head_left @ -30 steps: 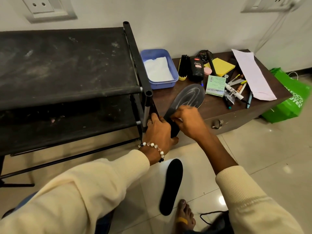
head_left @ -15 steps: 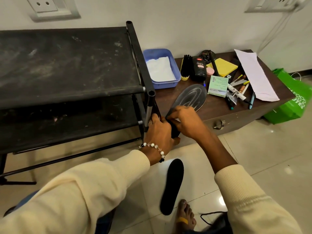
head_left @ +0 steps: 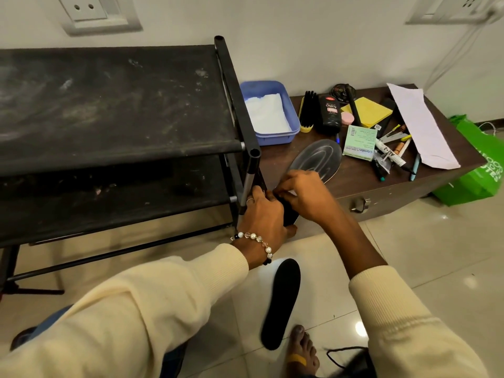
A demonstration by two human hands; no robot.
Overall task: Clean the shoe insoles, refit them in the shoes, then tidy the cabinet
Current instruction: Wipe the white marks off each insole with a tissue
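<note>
Low brown surface against a white wall, with a black two-tier rack just beside it on the left; both rack shelves dusty. Held insole: grey, ridged face up, toe end over the surface, heel end between both hands at the surface's front edge. Left hand, beaded bracelet at the wrist, fingers curled round the heel end from below. Right hand fingers bent down onto the same end, pinching it. Second insole: black, flat on the tiled floor, apart from the hands, its near end just beside a bare foot. Blue tray: rectangular, at the surface's left rear corner touching the rack's post; contents, one folded white cloth or paper covering its bottom. Beside the tray, a black brush with a yellow base, then a black bottle labelled "Cherry", a small pink round item, a round black tin behind. Yellow pad further right; a green-and-white box in front of it. Loose pens and markers heaped near the box. Long white paper sheet along the right end. Green bag on the floor beyond the surface; contents hidden.
</note>
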